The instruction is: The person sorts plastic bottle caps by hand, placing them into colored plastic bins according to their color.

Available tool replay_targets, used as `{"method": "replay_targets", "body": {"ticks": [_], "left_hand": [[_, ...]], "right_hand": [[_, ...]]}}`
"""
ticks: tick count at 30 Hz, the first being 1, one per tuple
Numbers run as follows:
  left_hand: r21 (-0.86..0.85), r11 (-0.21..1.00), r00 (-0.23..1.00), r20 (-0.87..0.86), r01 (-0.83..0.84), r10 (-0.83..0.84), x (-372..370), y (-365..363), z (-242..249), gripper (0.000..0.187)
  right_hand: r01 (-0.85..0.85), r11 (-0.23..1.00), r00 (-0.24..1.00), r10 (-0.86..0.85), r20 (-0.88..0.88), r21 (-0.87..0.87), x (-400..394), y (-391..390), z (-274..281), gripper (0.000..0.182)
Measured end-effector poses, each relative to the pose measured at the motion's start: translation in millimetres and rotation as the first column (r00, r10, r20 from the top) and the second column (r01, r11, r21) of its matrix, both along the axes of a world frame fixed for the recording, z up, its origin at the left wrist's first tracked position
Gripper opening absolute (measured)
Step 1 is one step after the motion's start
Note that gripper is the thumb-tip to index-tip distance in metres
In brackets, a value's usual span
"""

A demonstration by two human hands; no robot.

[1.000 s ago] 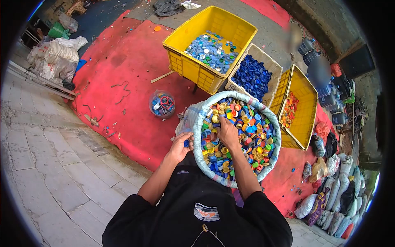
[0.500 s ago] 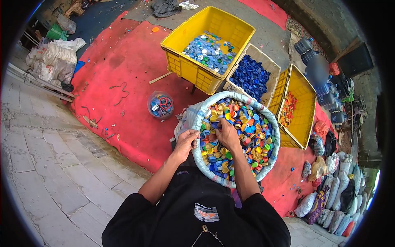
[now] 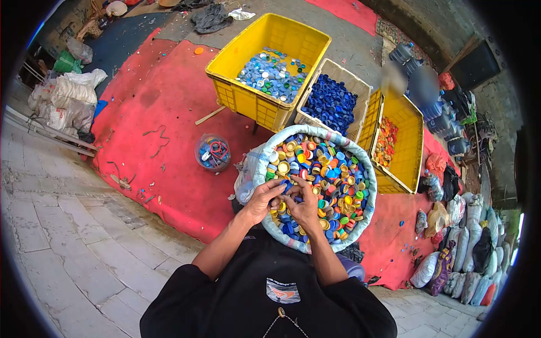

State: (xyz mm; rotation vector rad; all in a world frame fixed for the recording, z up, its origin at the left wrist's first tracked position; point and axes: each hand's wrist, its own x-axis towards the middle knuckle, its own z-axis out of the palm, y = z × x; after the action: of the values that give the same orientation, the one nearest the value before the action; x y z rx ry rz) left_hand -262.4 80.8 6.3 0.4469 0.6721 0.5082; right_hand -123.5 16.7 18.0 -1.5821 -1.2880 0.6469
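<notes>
dark blue cap (image 3: 287, 185) sits between the two hands, pinched in the left hand's (image 3: 262, 201) fingertips, right hand (image 3: 303, 205) curled just beside it, can't tell if it's gripping, both over the sack (image 3: 371, 188) of mixed caps (image 3: 337, 186)

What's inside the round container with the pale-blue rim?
Mixed-colour caps show inside the container. The left hand and right hand hide some; anything beneath the top layer is covered.
</notes>
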Motion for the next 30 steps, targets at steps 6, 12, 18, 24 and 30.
{"method": "replay_targets", "body": {"ticks": [6,12,18,24,30], "left_hand": [[-0.039,0.999,0.999,0.052,-0.004,0.006,1.7,-6.2,3.4,0.028],[-0.086,0.996,0.998,0.067,0.009,-0.003,2.6,-13.1,7.3,0.021],[-0.038,0.999,1.0,-0.001,0.008,-0.008,6.6,-10.8,1.3,0.027],[-0.013,0.997,0.997,0.029,0.073,-0.072,11.4,-6.2,-4.5,0.038],[-0.025,0.996,0.994,0.078,0.083,-0.081,26.9,-5.8,-4.2,0.03]], "right_hand": [[0.038,0.999,0.994,-0.04,-0.104,-0.012,-1.2,-13.1,0.7,0.039],[0.164,0.981,0.908,-0.19,-0.372,-0.101,-6.2,-19.1,-4.9,0.029],[0.184,0.966,0.607,-0.257,-0.752,-0.182,0.4,-27.8,-6.1,0.023],[0.182,0.956,0.001,-0.236,-0.972,-0.232,16.1,-36.5,-6.1,0.036],[0.259,0.921,-0.139,-0.262,-0.955,-0.29,17.5,-52.3,-18.7,0.033]]}}
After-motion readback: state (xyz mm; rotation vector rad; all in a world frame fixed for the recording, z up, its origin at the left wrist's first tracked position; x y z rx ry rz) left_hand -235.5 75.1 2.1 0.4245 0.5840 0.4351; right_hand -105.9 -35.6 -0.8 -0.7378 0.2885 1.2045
